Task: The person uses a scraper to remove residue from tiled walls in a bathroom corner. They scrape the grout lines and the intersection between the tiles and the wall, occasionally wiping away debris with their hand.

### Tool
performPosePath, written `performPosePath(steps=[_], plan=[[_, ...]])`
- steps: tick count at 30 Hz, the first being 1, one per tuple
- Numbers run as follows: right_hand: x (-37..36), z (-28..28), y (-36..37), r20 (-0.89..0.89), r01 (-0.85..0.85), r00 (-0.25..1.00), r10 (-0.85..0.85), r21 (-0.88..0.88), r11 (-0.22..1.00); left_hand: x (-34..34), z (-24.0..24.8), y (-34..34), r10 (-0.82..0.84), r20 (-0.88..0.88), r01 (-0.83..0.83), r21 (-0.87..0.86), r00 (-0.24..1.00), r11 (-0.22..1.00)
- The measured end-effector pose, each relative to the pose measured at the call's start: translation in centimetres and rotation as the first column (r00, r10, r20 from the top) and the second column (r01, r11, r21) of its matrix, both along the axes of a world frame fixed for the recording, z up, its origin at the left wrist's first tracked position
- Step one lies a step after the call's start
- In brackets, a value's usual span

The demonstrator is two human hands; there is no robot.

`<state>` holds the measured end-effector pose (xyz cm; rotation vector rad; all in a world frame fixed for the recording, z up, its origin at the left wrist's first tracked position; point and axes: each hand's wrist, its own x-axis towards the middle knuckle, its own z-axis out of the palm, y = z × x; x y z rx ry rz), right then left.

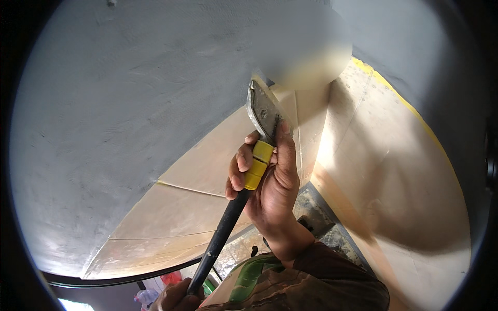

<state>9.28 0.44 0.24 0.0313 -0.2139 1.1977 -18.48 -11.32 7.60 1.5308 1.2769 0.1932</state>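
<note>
Unevenly lit beige walls [415, 155] meet a grey ceiling [129, 114] above a mottled floor [244, 249].

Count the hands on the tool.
2: right hand around the yellow part; left hand lower on the black handle, partly cut off by the picture's lower edge.

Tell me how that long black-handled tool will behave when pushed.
Likely stiff: the black shaft runs straight. Probably top-heavy, given the metal head. Laid down, its round-looking shaft might roll, though the broad head should check that.
</note>
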Motion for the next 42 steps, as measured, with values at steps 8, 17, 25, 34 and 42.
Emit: performPosePath(steps=[8, 17, 25, 34, 42], plan=[[1.6, -0.6, 0.6, -0.022, -0.001, 1.0, 0.003, 0.115, 0.993, 0.6, 1.4, 0.7, 0.076, 0.003, -0.075, -0.089, 0.997, 0.993], [1.8, -0.5, 0.2, -0.028, -0.012, 1.0, 0.013, 0.057, 0.998, -1.0, -1.1, 0.2, 0.075, 0.209, -0.062, -0.07, 0.975, 0.996], [2.9, -0.1, 0.1, -0.015, 0.001, 1.0, -0.001, -0.01, 1.0, 2.1, 0.7, 0.4, 0.04, 0.003, -0.04, 0.0, 0.999, 0.999], [3.5, 0.0, 0.3, 0.017, 0.045, 0.999, -0.044, -0.02, 0.999, 3.6, 1.5, 0.5, 0.007, 0.078, -0.011, 0.051, 0.997, 0.999], [4.8, 0.6, 0.5, -0.028, 0.054, 0.998, -0.055, -0.045, 0.998, 3.2, 0.4, 0.9, 0.137, 0.134, -0.122, -0.116, 0.981, 0.986]])
